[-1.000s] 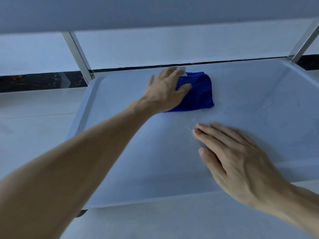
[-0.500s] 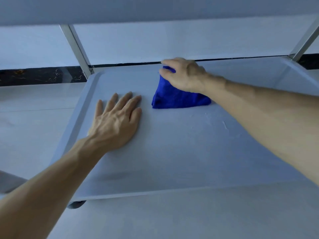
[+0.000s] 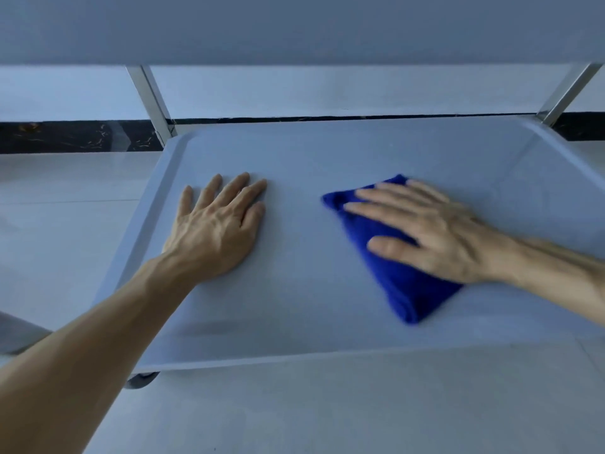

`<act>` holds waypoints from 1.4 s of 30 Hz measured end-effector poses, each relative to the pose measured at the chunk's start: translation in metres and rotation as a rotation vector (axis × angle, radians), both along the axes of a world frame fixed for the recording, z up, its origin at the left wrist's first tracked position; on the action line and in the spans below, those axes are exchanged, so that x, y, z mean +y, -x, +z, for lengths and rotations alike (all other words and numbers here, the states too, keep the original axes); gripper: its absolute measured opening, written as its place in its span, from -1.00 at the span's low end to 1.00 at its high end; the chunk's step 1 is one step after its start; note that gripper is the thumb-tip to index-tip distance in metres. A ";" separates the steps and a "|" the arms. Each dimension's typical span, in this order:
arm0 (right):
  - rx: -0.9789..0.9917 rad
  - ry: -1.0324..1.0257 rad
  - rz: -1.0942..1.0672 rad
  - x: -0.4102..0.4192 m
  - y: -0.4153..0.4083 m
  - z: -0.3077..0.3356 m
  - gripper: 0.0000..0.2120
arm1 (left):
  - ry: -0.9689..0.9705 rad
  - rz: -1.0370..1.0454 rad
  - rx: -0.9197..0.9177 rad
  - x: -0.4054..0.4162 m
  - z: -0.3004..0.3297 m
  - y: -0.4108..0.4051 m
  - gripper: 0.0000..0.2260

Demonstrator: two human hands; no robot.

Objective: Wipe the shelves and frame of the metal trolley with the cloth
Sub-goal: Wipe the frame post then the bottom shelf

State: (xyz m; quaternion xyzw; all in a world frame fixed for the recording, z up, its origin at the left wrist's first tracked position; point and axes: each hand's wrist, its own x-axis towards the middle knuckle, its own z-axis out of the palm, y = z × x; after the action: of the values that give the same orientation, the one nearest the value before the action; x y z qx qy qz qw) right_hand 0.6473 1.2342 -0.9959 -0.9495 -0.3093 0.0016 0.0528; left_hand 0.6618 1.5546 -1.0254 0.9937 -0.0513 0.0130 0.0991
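A folded blue cloth (image 3: 401,286) lies on the lower shelf (image 3: 311,306) of the metal trolley, right of the middle. My right hand (image 3: 435,234) presses flat on the cloth with straight, spread fingers that cover its upper half. My left hand (image 3: 217,231) rests flat on the bare shelf to the left, palm down, apart from the cloth. The right hand and cloth are blurred by motion.
The trolley's upper shelf (image 3: 294,27) spans the top of the view. Two shiny frame posts stand at the back left (image 3: 152,106) and back right (image 3: 569,93) corners. A caster wheel (image 3: 140,380) shows under the front left corner. Pale floor tiles and a dark skirting strip surround the trolley.
The cloth passed from my left hand to my right. My right hand has flattened on it and slid it from the back of the shelf toward the front right. My left hand stays flat.
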 end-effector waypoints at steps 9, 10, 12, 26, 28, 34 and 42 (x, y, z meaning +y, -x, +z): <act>0.007 -0.009 -0.557 0.034 -0.055 -0.005 -0.25 | 0.000 0.020 -0.005 -0.006 0.000 -0.002 -0.48; 0.012 -0.004 -0.434 0.052 -0.040 -0.004 -0.19 | -0.005 0.023 -0.009 -0.005 0.000 -0.002 -0.48; 0.035 -0.002 -0.222 0.073 -0.005 -0.003 -0.14 | -0.012 0.024 -0.010 -0.003 0.000 -0.002 -0.47; -0.009 -0.031 -0.644 0.019 -0.021 -0.008 -0.37 | -0.003 0.032 -0.045 -0.011 0.000 -0.001 -0.46; -0.005 -0.011 -0.601 0.054 -0.013 -0.008 -0.31 | -0.011 0.033 -0.044 -0.010 0.001 -0.003 -0.46; -0.010 -0.011 0.106 0.046 0.082 -0.010 -0.30 | 0.008 0.020 -0.038 -0.003 0.003 -0.001 -0.43; 0.097 -0.051 -0.180 -0.098 0.062 0.011 -0.51 | -0.033 0.010 -0.057 -0.010 0.013 0.000 -0.57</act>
State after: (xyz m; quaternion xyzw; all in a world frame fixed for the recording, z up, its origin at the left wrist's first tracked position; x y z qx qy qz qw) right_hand 0.5850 1.1361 -0.9846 -0.9706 -0.2198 0.0349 0.0917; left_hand 0.6614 1.5443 -1.0126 0.9946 -0.0491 0.0409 0.0813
